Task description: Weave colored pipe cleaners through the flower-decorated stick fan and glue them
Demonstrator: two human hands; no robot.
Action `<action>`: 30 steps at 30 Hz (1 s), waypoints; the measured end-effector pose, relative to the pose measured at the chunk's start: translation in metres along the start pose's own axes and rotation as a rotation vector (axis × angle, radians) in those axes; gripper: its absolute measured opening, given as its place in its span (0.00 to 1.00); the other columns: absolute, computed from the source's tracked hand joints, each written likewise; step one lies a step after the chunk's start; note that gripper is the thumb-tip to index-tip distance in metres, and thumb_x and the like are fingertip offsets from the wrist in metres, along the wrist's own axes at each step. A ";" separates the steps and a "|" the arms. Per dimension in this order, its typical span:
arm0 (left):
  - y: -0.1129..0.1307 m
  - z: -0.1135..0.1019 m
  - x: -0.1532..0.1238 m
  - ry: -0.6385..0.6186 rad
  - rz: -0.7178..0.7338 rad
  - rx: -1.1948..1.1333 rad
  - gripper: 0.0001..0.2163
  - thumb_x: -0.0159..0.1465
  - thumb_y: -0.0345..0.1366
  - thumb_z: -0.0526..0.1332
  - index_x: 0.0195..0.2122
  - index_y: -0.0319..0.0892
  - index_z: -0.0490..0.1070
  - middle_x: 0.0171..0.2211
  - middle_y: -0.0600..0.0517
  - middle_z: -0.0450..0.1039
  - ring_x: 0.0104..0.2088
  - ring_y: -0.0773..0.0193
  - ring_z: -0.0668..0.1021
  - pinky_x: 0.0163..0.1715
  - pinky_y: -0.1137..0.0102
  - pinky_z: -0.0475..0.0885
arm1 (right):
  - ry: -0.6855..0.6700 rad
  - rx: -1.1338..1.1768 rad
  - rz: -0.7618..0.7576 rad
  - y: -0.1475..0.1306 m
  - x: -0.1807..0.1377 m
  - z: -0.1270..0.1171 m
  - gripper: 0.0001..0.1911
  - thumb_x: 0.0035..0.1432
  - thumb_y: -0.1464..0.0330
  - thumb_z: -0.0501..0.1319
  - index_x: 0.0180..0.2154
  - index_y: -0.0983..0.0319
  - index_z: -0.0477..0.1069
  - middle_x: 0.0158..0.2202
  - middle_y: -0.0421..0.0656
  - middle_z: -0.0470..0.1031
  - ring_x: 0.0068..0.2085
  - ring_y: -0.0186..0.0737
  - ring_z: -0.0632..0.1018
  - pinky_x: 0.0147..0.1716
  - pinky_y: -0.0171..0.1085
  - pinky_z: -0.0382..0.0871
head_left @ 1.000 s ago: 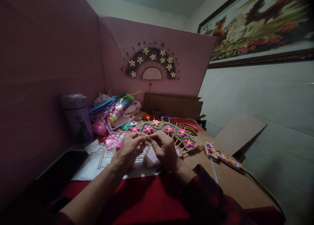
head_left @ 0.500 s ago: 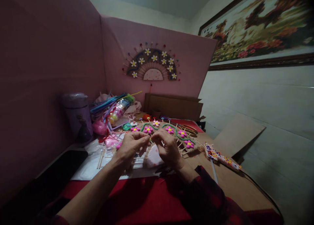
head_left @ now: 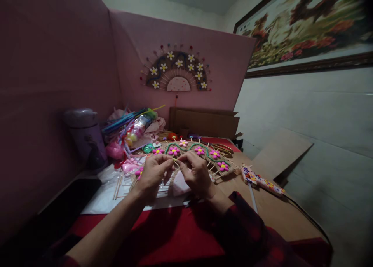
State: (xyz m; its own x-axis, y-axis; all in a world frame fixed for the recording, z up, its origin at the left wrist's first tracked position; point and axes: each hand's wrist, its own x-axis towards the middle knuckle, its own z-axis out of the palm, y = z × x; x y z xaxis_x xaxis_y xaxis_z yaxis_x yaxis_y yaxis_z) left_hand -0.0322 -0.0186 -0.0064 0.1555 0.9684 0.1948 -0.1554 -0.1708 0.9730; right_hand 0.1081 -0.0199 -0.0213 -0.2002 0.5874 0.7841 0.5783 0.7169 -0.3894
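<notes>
Left to right: a lilac bottle (head_left: 86,142); the left hand (head_left: 154,174), closed in a pinch on a small yellowish piece (head_left: 175,159) held above the flower-trimmed fan (head_left: 199,150); the right hand (head_left: 197,174), likewise pinching the piece from its opposite side; and a floral-patterned corded tool (head_left: 262,182).

No lettering, brand or number can be read. At the far right, a short row of small dark marks (head_left: 244,27) stands in the upper left corner of the framed picture (head_left: 309,34); whether they are characters cannot be told at this size. On the left, any print on the purple tumbler (head_left: 87,142) or the clear plastic packet (head_left: 136,129) is too dim and blurred to make out.
</notes>
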 end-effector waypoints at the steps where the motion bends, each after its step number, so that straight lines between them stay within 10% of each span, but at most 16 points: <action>1: -0.002 0.001 0.000 0.037 -0.008 -0.034 0.10 0.51 0.37 0.63 0.19 0.36 0.67 0.12 0.58 0.62 0.10 0.76 0.60 0.10 0.78 0.50 | 0.014 0.024 0.009 -0.002 -0.001 0.003 0.04 0.57 0.72 0.55 0.29 0.62 0.66 0.27 0.41 0.67 0.31 0.36 0.69 0.30 0.34 0.61; 8: -0.012 0.006 -0.003 0.129 -0.004 -0.237 0.09 0.49 0.36 0.65 0.22 0.37 0.67 0.15 0.58 0.64 0.12 0.79 0.59 0.12 0.80 0.48 | 0.067 0.073 -0.034 -0.009 -0.008 0.015 0.05 0.57 0.72 0.53 0.30 0.62 0.65 0.28 0.42 0.67 0.31 0.37 0.69 0.30 0.35 0.63; 24: 0.006 -0.006 -0.002 -0.127 -0.103 0.080 0.10 0.50 0.39 0.64 0.20 0.36 0.69 0.13 0.55 0.64 0.12 0.76 0.61 0.11 0.79 0.51 | -0.099 -0.114 -0.147 0.008 0.007 -0.013 0.07 0.56 0.76 0.53 0.29 0.60 0.66 0.32 0.43 0.68 0.36 0.40 0.68 0.37 0.38 0.61; 30: -0.006 -0.004 0.003 -0.027 -0.165 -0.190 0.09 0.47 0.36 0.65 0.20 0.36 0.67 0.14 0.57 0.63 0.12 0.79 0.59 0.12 0.80 0.50 | -0.018 -0.010 -0.092 0.000 0.000 -0.002 0.06 0.54 0.76 0.53 0.29 0.61 0.65 0.28 0.42 0.66 0.33 0.38 0.68 0.32 0.35 0.62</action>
State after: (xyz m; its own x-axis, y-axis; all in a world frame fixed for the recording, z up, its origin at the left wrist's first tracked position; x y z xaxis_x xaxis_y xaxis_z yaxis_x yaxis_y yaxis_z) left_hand -0.0346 -0.0137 -0.0120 0.2198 0.9747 0.0413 -0.3062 0.0287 0.9515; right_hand 0.1100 -0.0206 -0.0200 -0.2668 0.5255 0.8079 0.5642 0.7648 -0.3111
